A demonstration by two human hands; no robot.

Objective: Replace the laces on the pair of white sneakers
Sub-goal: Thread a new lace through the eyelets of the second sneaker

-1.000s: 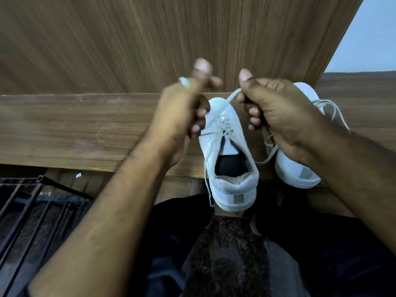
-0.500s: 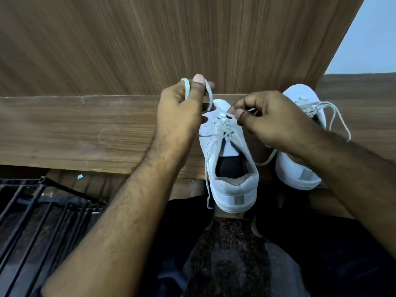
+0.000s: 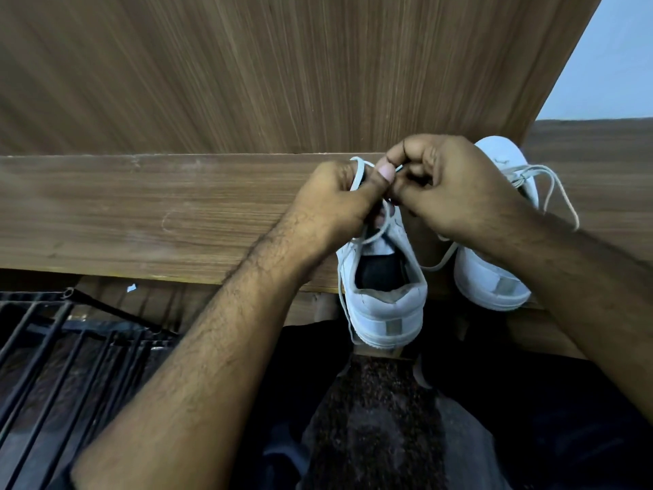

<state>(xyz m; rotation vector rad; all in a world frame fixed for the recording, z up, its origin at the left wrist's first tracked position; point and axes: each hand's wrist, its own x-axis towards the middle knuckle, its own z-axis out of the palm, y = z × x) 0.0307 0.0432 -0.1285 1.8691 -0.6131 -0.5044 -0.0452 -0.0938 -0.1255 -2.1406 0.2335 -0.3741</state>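
Sneakers sit side by side on the wooden ledge (image 3: 141, 213), heels toward you, toes against the upright wooden panel (image 3: 282, 65). The near sneaker (image 3: 383, 295) hangs its heel past the ledge's front edge; its dark insole shows, but your hands cover its toe and most of the eyelets. Your left hand (image 3: 335, 203) has its fingers curled, pinching a loop of the white lace (image 3: 357, 175) between thumb and forefinger above the tongue. Your right hand (image 3: 445, 185) meets it, fingers curled round another part of that lace; the exact pinch point is hidden behind your knuckles. One strand trails down the near sneaker's left side to the heel. You cannot tell how far up the lacing goes. The far sneaker (image 3: 491, 277) is mostly blocked by your right wrist and forearm: only its toe and heel show. Its own loose lace (image 3: 562, 192) arcs out to the right. Below the ledge at left a dark metal rack (image 3: 53, 348) is cut off by the frame edge. Your dark-clad lap fills the bottom, too dim for detail.
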